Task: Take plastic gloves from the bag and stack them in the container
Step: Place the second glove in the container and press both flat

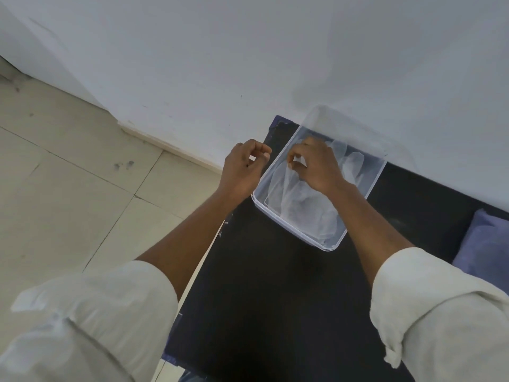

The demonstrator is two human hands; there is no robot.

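Black table (275,299) — right hand (316,166) fingers pinch a glove (292,194) over the container (325,245); left hand (242,169) fingers curl empty

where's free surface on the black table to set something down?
Bare black table between the container near rim and the two forearms. Also a strip between the container's right wall and the blue cushion. Crowded: inside the container, filled by plastic gloves and the right hand; left hand hovers at its left rim.

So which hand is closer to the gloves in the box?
Right. The right hand is over the container, fingers pinching at the plastic gloves. The left hand is just outside its near-left rim.
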